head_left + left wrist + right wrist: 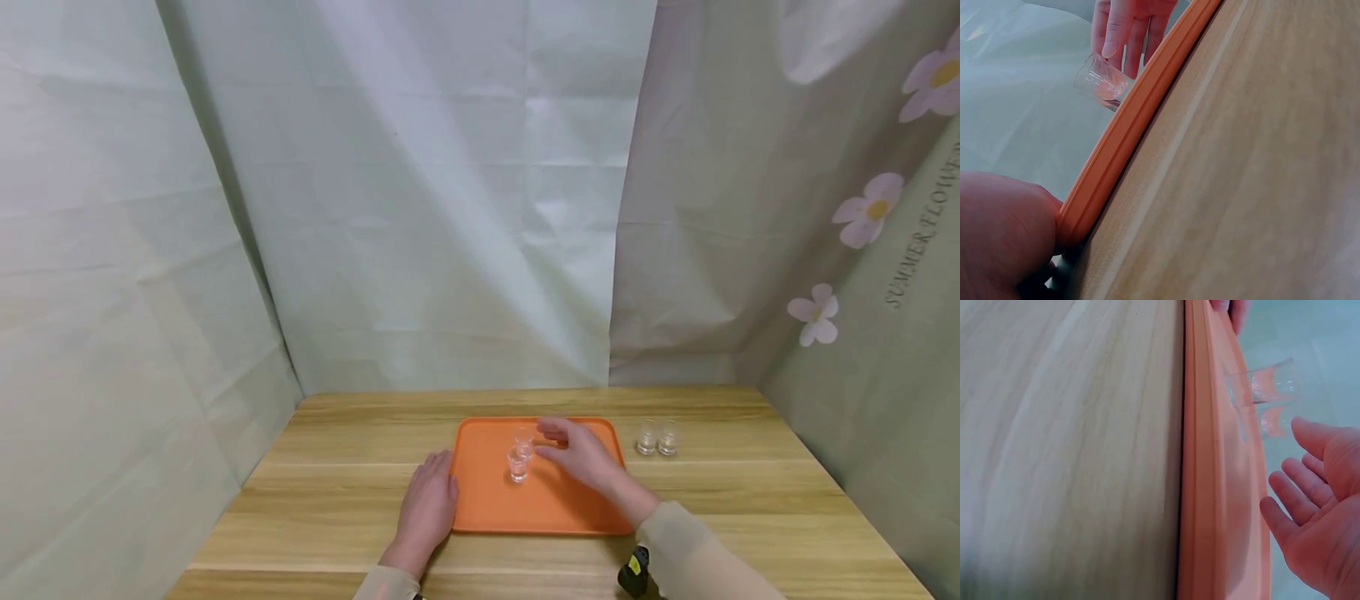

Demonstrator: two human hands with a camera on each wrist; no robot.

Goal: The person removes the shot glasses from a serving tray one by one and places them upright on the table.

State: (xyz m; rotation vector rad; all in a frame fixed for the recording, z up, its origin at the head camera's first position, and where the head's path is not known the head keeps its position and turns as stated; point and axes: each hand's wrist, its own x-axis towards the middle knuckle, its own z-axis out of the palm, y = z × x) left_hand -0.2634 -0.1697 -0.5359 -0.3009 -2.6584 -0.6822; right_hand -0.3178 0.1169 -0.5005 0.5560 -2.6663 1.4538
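Observation:
Two small clear shot glasses stand upright on an orange tray, the front glass partly overlapping the rear glass in the head view. My right hand hovers over the tray just right of them, fingers spread and relaxed, holding nothing. In the right wrist view its thumb and fingers are apart from the glasses. My left hand rests against the tray's left edge. The left wrist view shows that hand beside the tray's rim, its fingertips mostly hidden.
Two more shot glasses, one beside the other, stand on the wooden table right of the tray. Pale curtains enclose the table at the back and sides. A black and yellow device sits at the right wrist.

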